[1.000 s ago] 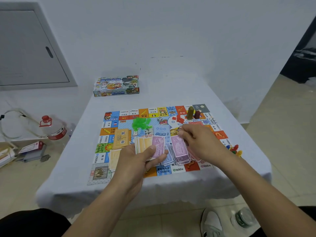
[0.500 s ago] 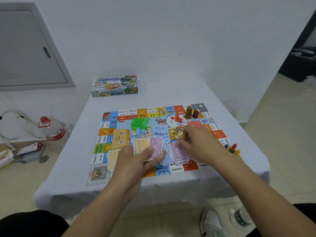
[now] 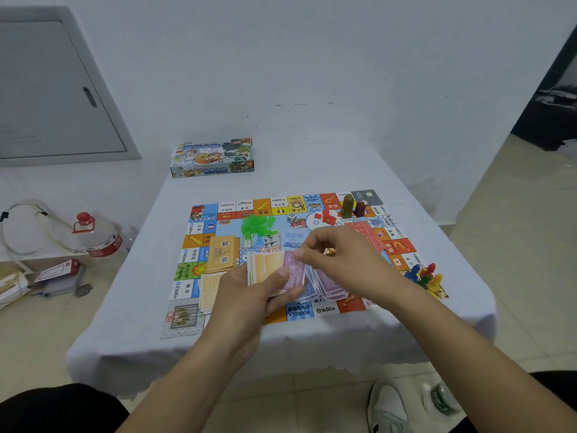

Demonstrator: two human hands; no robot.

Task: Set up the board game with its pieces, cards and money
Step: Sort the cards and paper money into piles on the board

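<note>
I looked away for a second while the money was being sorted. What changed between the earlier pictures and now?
The right hand left the purple pile on the board and moved left, its fingertips now at the purple note in the fan of notes. The left hand holds that fan as before. Game box and pawns unchanged.

Board's (image 3: 199, 228) near centre behind hands.

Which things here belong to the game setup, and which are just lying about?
Part of the job:
game board
paper money in the left hand
purple notes under the right hand
card pile
green pieces
pawns
dice
game box

Lying about:
water jug
shoe
</note>
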